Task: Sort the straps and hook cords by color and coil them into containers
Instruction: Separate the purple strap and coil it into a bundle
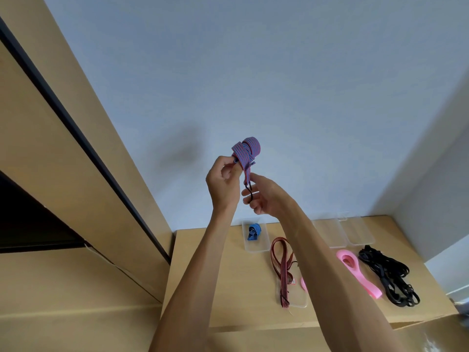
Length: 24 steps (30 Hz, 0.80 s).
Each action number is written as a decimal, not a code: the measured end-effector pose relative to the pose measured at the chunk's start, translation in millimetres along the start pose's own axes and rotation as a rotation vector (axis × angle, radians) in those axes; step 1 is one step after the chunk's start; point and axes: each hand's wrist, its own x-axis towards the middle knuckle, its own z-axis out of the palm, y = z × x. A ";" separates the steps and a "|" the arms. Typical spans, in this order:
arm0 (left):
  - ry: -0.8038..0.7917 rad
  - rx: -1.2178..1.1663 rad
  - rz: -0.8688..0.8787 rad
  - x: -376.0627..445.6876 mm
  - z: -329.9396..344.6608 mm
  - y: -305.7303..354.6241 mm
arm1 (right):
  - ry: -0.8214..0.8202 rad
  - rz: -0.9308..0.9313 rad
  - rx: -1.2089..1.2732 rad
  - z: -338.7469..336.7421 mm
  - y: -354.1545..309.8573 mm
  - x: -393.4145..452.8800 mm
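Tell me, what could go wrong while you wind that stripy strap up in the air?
The coil could spring loose, since only the left hand pinches it and its tail hangs free. The black hook end by the right hand might snag fingers. Held high above the table, a dropped coil could miss the container holding the blue bundle.

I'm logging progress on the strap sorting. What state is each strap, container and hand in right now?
Purple-striped strap: coiled, held in the air.
Left hand: pinches the coil.
Right hand: holds the strap's black hook end.
Blue strap: coiled, inside a clear container.
Red-striped strap: loose on the table.
Pink strap: loose, uncoiled.
Black straps: tangled pile.
Far containers: appear empty.
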 end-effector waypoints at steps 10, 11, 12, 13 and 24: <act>-0.014 0.174 0.161 -1.5 -5.5 -6.0 | 0.378 -0.220 -0.297 5.6 6.6 5.9; -0.001 0.215 0.196 -1.8 -5.2 -6.3 | 0.368 -0.203 -0.333 6.6 7.1 4.3; 0.007 0.245 0.220 -2.2 -5.0 -6.4 | 0.292 -0.162 -0.303 8.6 7.4 1.8; 0.010 0.266 0.236 -3.1 -4.9 -6.2 | 0.189 -0.114 -0.244 10.3 8.1 -1.0; -0.107 0.166 0.066 -11.7 -20.4 -6.8 | 0.114 -0.220 0.524 -10.0 5.6 0.7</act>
